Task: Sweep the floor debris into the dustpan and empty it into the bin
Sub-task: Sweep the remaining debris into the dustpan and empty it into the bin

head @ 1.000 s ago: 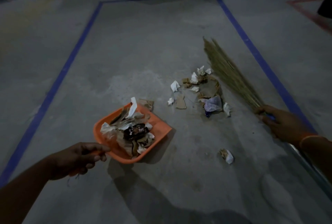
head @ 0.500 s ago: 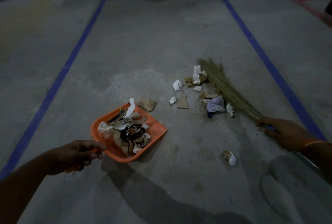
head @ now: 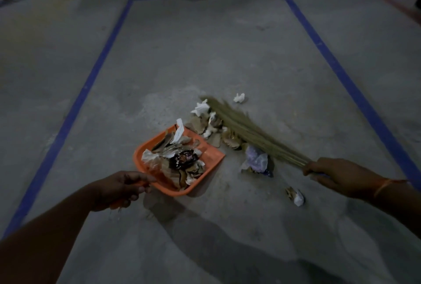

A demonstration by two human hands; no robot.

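My left hand [head: 120, 189], fingers wrapped on handle, orange plastic dustpan [head: 211, 154] centre frame, heaped. Right hand [head: 337, 175] fist-tight on straw broom [head: 250, 133]. Crumpled paper debris [head: 209, 122] at lip. Risk: hard stroke overspills pan; white scrap [head: 239, 97] behind bristles missed.

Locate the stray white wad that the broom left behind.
Head view, right of centre: the white wad lies alone on the floor beyond the broom tips, on the far side from the dustpan.

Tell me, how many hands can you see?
2. The left hand holds the orange dustpan by its handle near the bottom left. The right hand grips the broom at the right.
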